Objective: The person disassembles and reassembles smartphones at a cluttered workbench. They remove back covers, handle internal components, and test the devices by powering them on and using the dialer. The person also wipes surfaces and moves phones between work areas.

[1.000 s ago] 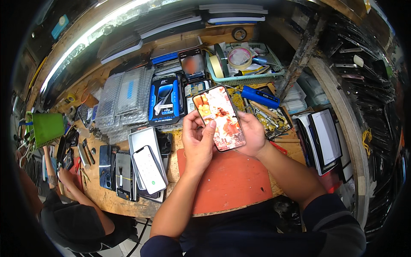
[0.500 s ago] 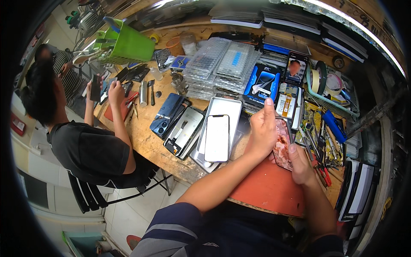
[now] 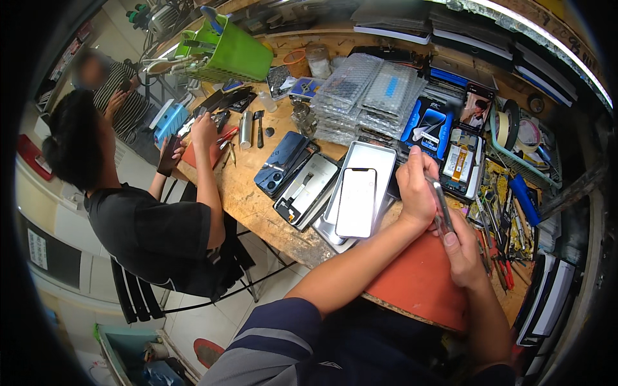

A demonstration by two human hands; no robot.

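A smartphone (image 3: 442,204), turned nearly edge-on, is held between my two hands above the red mat (image 3: 412,283). My left hand (image 3: 417,190) closes around its far left side, and its lower fingers are partly hidden. On the near right side my right hand (image 3: 462,252) grips it, the thumb lying along the edge. Just left of my left hand, a phone with a lit white screen (image 3: 356,202) rests on a pale tray (image 3: 385,157). Beyond my hands lie an opened phone (image 3: 461,164) with its battery exposed and a blue-and-black box (image 3: 427,125).
Stacked bubble-wrapped packs (image 3: 367,96) stand at the back. Dark blue phones (image 3: 280,161) and a detached phone panel (image 3: 308,190) lie left. Tools (image 3: 505,212) crowd the right, below a tape basket (image 3: 529,151). At left a seated co-worker (image 3: 151,225) handles a phone beside a green basket (image 3: 238,58).
The phone in my hands has tilted from showing its reddish patterned face to nearly edge-on. My view has shifted, moving the bench rightward in the picture. The co-worker's phone is lower.
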